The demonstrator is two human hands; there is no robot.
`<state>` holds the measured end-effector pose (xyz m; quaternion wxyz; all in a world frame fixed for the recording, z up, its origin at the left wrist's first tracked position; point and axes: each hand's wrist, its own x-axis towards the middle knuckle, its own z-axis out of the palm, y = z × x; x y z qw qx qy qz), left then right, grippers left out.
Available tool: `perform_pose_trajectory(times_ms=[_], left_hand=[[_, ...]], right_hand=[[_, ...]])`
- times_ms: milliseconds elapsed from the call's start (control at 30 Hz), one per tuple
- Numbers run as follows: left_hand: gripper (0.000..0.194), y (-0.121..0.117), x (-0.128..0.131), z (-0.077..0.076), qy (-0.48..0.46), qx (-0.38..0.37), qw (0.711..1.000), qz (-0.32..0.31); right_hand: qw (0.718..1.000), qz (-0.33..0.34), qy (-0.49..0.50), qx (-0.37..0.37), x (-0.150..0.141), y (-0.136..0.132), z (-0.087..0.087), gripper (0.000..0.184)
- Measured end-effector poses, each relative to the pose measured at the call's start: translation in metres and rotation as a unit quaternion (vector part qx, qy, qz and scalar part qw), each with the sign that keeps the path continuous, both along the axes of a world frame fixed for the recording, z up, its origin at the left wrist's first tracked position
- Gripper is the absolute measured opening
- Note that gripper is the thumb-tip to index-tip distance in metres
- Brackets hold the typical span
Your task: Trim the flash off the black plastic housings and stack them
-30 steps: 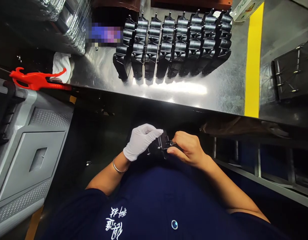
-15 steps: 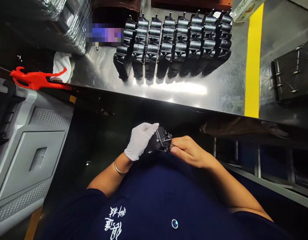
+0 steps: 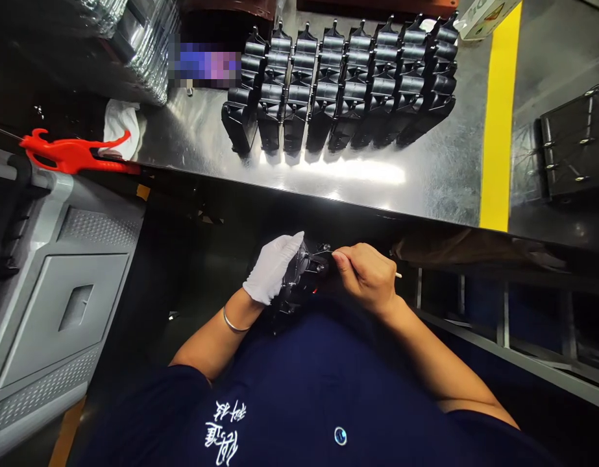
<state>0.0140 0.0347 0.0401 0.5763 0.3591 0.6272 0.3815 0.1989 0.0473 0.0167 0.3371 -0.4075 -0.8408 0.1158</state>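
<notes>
gloved left hand (image 3: 272,267) cradles the small black plastic part (image 3: 304,272), looks light and rigid; bare right hand (image 3: 365,275) pinches a thin stick (image 3: 397,275) against it

A shiny metal table (image 3: 426,181) runs across the upper part of the view. On it stand rows of black plastic parts (image 3: 348,84), packed close together and leaning against one another. A yellow stripe (image 3: 496,123) crosses the table to their right, and beyond it lies a black panel (image 3: 576,149) (small pins stick up from its face). A white cloth (image 3: 118,123) sits at the table's left end, just beside a red tool (image 3: 70,155). Below that stands a grey bin (image 3: 50,305).
</notes>
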Motion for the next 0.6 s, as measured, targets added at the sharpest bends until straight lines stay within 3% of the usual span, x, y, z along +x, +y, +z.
perform_pose_trajectory(times_ms=[400, 533, 600], left_hand=[[0.035, -0.005, 0.003, 0.000, -0.012, -0.058, 0.998, 0.033], [0.034, -0.008, 0.004, -0.002, -0.034, -0.060, 0.996, 0.048], [0.035, -0.008, 0.004, -0.002, -0.049, -0.053, 0.996, 0.062]], right_hand=[[0.997, 0.034, 0.017, -0.071, -0.001, -0.007, 0.000, 0.020], [0.971, 0.125, 0.083, -0.186, 0.004, -0.004, 0.007, 0.025], [0.960, 0.149, 0.111, -0.208, 0.006, -0.002, 0.011, 0.025]])
